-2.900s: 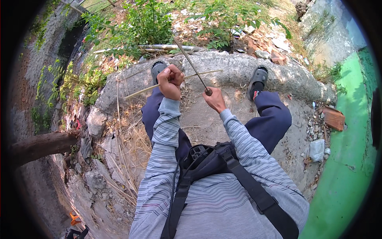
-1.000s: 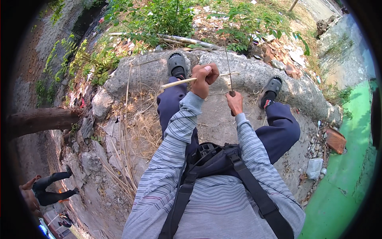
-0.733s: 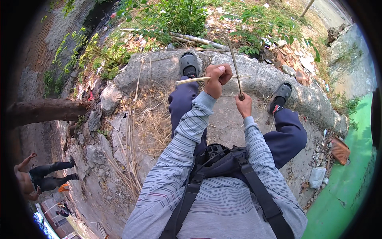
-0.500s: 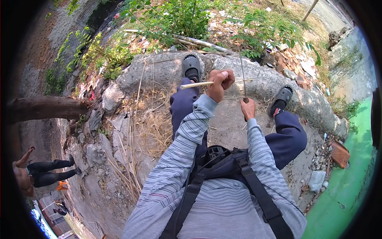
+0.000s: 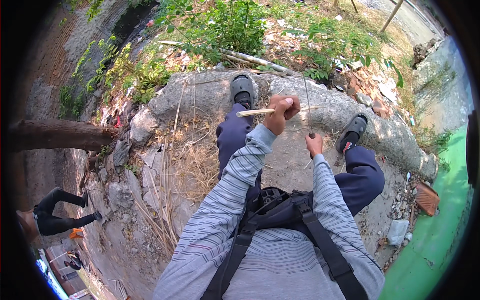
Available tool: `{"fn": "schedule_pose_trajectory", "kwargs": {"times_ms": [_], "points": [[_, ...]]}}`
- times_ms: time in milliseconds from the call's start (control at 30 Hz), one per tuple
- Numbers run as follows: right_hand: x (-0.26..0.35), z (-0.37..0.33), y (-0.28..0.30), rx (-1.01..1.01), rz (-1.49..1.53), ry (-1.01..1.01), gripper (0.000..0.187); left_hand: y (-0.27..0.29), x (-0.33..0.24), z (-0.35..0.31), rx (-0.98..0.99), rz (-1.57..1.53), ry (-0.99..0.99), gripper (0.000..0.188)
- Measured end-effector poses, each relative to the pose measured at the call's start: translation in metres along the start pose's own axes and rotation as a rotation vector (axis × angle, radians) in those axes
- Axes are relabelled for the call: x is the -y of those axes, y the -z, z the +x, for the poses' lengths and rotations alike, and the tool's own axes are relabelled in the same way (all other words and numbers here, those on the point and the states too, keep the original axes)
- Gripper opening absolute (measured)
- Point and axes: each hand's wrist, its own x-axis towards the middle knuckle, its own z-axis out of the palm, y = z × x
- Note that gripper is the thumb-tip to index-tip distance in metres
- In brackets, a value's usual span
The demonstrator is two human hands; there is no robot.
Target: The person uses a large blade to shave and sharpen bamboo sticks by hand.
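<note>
My left hand [image 5: 283, 114] is closed around a pale strip of split bamboo [image 5: 248, 113]. The strip lies roughly level, its thicker end sticking out left of the fist and its thin end on the right. My right hand [image 5: 314, 145], nearer my body, grips the dark handle of a knife [image 5: 308, 102]. Its long, narrow blade points away from me and crosses the strip's thin end just right of my left fist; whether the two touch I cannot tell. Both hands are held between my spread knees, over the ground.
A rough concrete ledge [image 5: 200, 95] runs beneath my shoes. Dry shavings [image 5: 197, 165] and long thin strips [image 5: 162, 200] lie on the left. A brown trunk [image 5: 62, 135] juts in there, and a person in dark trousers [image 5: 55, 212] stands farther off. A green wall [image 5: 425, 250] borders the right.
My right hand has drawn the knife slightly nearer to my body. The left fist with the bamboo strip has shifted a little right. The distant person's legs have changed position.
</note>
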Motion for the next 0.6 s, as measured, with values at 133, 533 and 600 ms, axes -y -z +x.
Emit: {"fn": "schedule_pose_trajectory", "kwargs": {"times_ms": [133,533,600], "points": [[0.029,-0.023,-0.013,-0.026,0.074,0.065,0.027,0.016,0.004,-0.011,-0.023,0.018,0.011,0.045],[0.003,-0.021,-0.009,-0.046,-0.049,0.006,0.026,0.009,0.005,-0.003,0.022,-0.037,0.005,0.045],[0.0,-0.021,-0.006,-0.023,-0.066,-0.045,0.026,0.01,0.002,-0.008,0.013,0.021,0.013,0.045]]}}
